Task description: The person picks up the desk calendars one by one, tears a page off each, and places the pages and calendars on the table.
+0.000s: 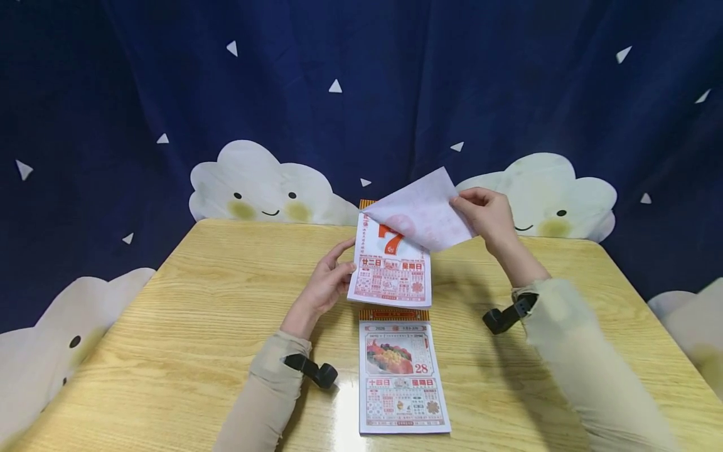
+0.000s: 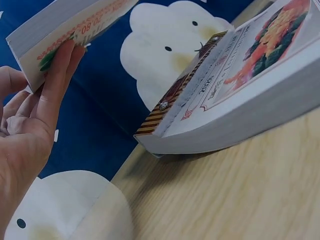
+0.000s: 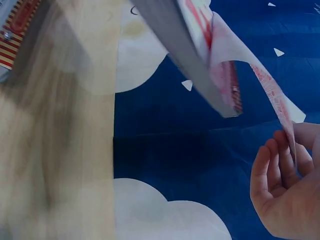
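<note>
head | left hand (image 1: 327, 284) fingers grip upper calendar pad (image 1: 390, 276) at 9 o'clock edge, steadying it | right hand (image 1: 487, 213) fingers pinch top sheet (image 1: 420, 213), peeled toward 1 o'clock | second calendar pad (image 1: 402, 376) flat on counter (image 1: 198, 326)

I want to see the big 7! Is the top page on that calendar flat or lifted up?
Lifted up. The right hand pinches the top page and peels it back, uncovering the 7 on the calendar pad.

2 beige long sleeves (image 1: 570, 339), w/ a black wrist strap & cam mount (image 1: 508, 314) on each arm.
</note>
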Demonstrator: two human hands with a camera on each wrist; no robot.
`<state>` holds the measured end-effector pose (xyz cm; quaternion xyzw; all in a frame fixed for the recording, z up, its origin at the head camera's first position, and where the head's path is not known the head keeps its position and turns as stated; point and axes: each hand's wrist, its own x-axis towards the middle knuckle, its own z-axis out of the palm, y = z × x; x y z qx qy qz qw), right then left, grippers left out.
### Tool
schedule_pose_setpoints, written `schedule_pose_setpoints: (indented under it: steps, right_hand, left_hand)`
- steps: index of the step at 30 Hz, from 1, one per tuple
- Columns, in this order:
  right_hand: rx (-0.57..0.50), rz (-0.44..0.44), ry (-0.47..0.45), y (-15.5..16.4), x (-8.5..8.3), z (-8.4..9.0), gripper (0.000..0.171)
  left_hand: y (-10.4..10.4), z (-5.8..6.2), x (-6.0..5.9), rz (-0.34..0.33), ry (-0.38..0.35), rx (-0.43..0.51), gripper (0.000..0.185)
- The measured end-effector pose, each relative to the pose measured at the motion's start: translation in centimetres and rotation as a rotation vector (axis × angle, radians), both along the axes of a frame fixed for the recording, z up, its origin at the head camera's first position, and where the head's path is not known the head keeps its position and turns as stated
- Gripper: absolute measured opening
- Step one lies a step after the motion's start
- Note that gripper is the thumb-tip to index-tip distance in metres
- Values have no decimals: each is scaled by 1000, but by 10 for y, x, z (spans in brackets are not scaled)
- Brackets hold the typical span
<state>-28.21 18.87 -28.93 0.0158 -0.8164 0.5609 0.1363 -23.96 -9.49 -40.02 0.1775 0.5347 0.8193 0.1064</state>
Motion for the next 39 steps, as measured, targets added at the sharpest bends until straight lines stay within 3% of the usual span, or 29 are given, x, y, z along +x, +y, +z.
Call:
schedule_pose_setpoints:
  steps: [6,14,24,29,34,39]
  right_hand:
    - [13,-24,-3,1,-5,11,10]
    - [-111,-4,-83,1,-6,12,18]
    - [-142,-13,-118,6,-6,11,17]
    - [-98,17,-140,9,-8,11,4]
    - [-17,28,-127,10,-10,13,19]
    - [10,23,-102,9,-13,16,18]
  left_hand:
    - [1,1,2,1,-16,-19,60]
    - [3,3,3,40,-54,40,58]
    - [4,5,3,9,-53,47,58]
    - [3,4,3,1,-43,36,59]
    - [1,3,4,-14,-33,15,59]
    - [1,3,5,-5,-22,-8,60]
